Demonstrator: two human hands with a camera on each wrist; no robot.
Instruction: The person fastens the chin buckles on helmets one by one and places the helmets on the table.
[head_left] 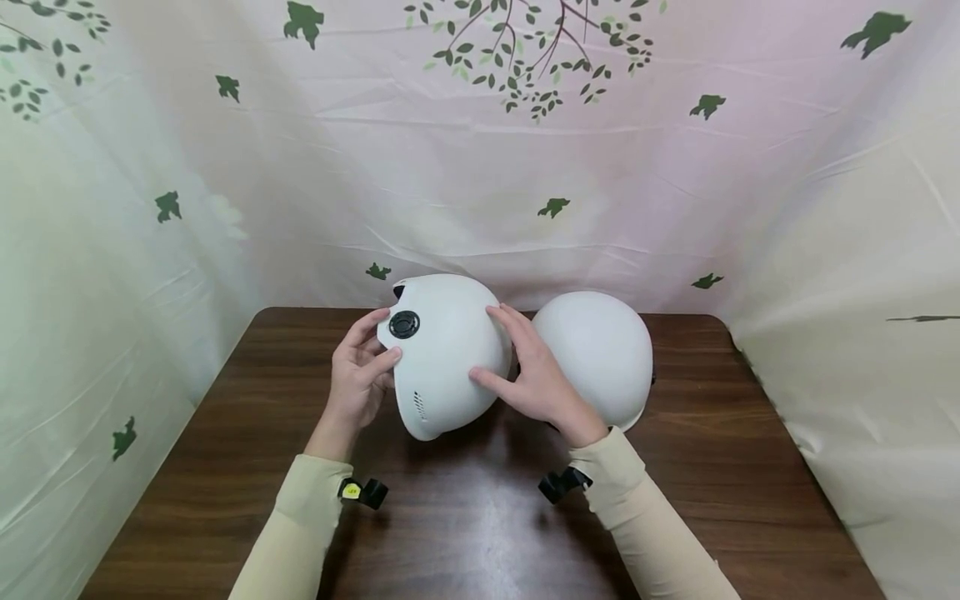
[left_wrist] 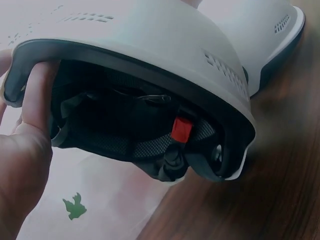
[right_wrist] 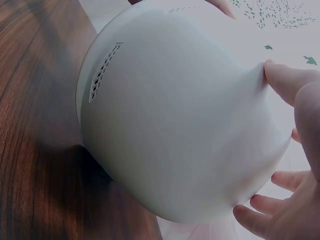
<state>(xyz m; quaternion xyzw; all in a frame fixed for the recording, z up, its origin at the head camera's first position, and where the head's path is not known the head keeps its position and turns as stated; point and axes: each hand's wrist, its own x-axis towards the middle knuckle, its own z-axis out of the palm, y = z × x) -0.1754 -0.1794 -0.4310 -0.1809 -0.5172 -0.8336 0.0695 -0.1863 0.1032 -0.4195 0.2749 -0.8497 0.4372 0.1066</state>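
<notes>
A white helmet is tilted between both hands, with a round black disc on the side facing up. My left hand grips its rim beside that disc, thumb outside and fingers inside. The left wrist view looks into the dark lining, where a red buckle piece shows. My right hand touches the rounded shell with spread, nearly straight fingers and thumb. Slotted vents mark the shell in the right wrist view. Another white helmet rests dome up, just right of the held one.
Both helmets are toward the far side of a dark brown wooden table. A pale cloth printed with leaves and green birds hangs behind it and along both sides. Black wrist cameras sit on the cuffs.
</notes>
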